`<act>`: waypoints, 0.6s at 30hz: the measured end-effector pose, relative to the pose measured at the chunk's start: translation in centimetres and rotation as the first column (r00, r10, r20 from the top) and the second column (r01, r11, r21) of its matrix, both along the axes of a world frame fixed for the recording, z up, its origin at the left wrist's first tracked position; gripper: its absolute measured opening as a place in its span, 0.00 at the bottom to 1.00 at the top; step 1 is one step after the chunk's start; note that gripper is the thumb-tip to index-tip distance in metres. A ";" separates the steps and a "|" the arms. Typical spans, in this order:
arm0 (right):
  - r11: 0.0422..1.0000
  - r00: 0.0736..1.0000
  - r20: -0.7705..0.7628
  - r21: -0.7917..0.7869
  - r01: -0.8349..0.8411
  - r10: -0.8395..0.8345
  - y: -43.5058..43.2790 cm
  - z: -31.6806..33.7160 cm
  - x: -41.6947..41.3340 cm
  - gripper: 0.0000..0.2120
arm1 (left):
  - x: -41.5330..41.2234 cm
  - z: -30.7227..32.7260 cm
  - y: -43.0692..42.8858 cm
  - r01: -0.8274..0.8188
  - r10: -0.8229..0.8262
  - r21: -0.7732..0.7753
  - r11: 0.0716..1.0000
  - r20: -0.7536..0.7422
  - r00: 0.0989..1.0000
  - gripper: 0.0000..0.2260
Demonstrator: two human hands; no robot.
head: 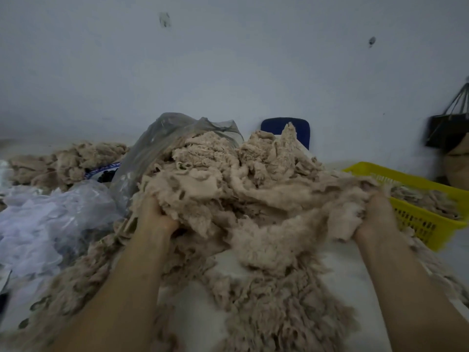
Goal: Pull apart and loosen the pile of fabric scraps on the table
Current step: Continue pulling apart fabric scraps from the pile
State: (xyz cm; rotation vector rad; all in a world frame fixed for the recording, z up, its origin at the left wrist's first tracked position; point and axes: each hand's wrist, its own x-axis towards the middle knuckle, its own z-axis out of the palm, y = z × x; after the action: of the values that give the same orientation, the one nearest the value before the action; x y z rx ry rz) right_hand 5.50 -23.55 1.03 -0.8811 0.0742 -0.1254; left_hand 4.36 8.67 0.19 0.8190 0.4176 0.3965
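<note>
1. Pile of fabric scraps (pixel 228 189) heaped on the white bench (pixel 342 275); beige, fluffy, tangled; loose strands trailing from the pile toward the near edge
2. Left hand (pixel 154 214) dug into the pile's left flank; fingers curled into a clump, gripping it; fingertips buried in the scraps
3. Right hand (pixel 375 217) at the pile's right flank, clenched round a tuft of the same scraps
4. Grey plastic bag (pixel 162 138) behind the pile to the left, touching it; smaller beige heap (pixel 68 158) further left; crumpled white plastic (pixel 38 224) near the pile's left side
5. Yellow basket (pixel 418 224) just right of the pile, more scraps inside; blue chair back (pixel 302 128) behind the pile; black bag (pixel 446 130) far right of the pile, against the wall
</note>
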 end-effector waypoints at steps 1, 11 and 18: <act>0.991 0.998 -0.070 -0.131 0.001 -0.010 0.7 -0.5 0.2 0.11 | 0.0 -0.3 -0.3 0.071 -0.071 -0.034 0.997 0.005 0.997 0.15; 0.519 0.901 -0.192 -0.762 -0.387 0.389 9.1 2.0 -0.5 0.21 | -1.5 -1.3 -7.4 0.714 -0.683 0.171 0.679 -0.212 0.699 0.21; 0.351 0.885 -0.243 -0.851 -0.391 0.398 9.5 -0.9 -2.4 0.14 | -0.6 0.5 -6.7 0.672 -0.674 -0.089 0.735 0.014 0.739 0.09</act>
State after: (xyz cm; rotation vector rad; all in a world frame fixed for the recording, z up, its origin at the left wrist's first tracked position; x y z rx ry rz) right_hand 3.08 -14.05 0.13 -1.9642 -0.2549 0.3490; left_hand 3.81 1.95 0.74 0.8299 0.1273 -0.3157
